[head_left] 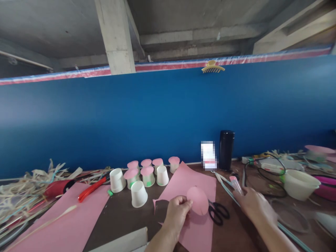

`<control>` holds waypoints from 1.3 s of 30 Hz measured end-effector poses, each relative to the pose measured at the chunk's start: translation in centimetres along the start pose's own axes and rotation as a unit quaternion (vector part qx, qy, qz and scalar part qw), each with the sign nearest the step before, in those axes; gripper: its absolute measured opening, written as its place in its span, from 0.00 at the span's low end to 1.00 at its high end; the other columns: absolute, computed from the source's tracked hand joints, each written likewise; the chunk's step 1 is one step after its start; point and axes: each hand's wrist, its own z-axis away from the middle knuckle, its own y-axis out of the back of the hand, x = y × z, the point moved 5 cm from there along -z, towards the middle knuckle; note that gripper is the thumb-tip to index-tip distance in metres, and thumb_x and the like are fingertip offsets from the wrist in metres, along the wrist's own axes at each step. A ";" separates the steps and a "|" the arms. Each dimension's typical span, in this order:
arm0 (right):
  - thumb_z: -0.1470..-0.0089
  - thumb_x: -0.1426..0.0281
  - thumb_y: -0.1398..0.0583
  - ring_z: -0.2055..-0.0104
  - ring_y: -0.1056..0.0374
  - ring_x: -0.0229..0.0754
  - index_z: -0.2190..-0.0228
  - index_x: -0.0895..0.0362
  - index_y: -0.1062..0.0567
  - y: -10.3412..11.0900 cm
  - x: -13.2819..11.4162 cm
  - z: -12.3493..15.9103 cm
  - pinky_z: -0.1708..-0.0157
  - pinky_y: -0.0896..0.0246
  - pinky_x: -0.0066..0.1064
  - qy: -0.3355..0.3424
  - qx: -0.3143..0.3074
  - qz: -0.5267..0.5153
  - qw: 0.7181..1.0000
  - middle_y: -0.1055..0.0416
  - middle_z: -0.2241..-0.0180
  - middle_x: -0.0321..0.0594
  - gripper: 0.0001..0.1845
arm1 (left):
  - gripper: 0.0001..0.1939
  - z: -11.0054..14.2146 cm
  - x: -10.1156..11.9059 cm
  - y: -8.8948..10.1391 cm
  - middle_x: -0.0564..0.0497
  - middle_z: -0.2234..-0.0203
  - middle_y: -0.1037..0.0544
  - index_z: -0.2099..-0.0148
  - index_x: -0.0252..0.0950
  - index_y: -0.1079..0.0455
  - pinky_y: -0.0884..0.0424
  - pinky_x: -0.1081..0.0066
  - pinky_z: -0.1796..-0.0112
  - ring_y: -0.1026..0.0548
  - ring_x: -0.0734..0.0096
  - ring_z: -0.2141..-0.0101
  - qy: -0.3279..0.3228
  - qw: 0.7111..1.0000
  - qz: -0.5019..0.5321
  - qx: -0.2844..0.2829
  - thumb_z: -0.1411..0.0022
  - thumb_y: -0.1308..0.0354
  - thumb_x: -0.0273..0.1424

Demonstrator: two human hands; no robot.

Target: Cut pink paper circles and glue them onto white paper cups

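My left hand (176, 215) pinches a pink paper disc (197, 201) by its left edge, above a larger cut sheet of pink paper (195, 234). Black-handled scissors (219, 212) lie just right of the disc, their blades partly hidden by it. To the right, my right hand (253, 203) is closed around a small clear tube with a pink end, which looks like a glue stick (236, 184). Several white paper cups stand upside down beyond my left hand. A plain cup (139, 194) is nearest, and others carry pink discs (147, 171) on top.
A red-handled tool (91, 189) lies on pink paper (65, 217) at left, beside tangled strips (23, 192). A black bottle (226, 150) stands against the blue partition (157, 115). At right are a black cable (258, 194) and a white bowl (300, 185).
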 end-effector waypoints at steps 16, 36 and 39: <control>0.55 0.54 0.38 0.86 0.54 0.28 0.74 0.57 0.29 -1.4 -4.1 4.8 0.86 0.65 0.21 0.019 -0.135 -0.476 0.869 0.48 0.88 0.25 0.18 | 0.06 -0.6 -0.5 0.1 0.58 0.89 0.35 0.72 0.34 0.33 0.44 0.77 0.86 0.39 0.77 0.88 0.040 0.999 -0.025 0.002 0.53 0.43 0.32; 0.54 0.57 0.37 0.85 0.43 0.23 0.68 0.57 0.28 -4.7 -5.9 8.7 0.88 0.72 0.15 -0.033 -0.389 -0.431 0.813 0.30 0.76 0.33 0.16 | 0.11 -0.2 -0.4 1.3 0.54 0.80 0.28 0.64 0.33 0.30 0.40 0.76 0.78 0.31 0.74 0.79 -0.002 0.989 -0.148 0.024 0.52 0.41 0.31; 0.53 0.57 0.38 0.85 0.44 0.23 0.67 0.57 0.27 -4.7 -6.1 8.8 0.88 0.73 0.15 -0.016 -0.393 -0.411 0.823 0.28 0.75 0.36 0.17 | 0.08 0.2 -0.2 1.5 0.52 0.75 0.25 0.65 0.36 0.30 0.39 0.76 0.73 0.28 0.71 0.72 -0.049 0.961 -0.270 0.036 0.52 0.42 0.30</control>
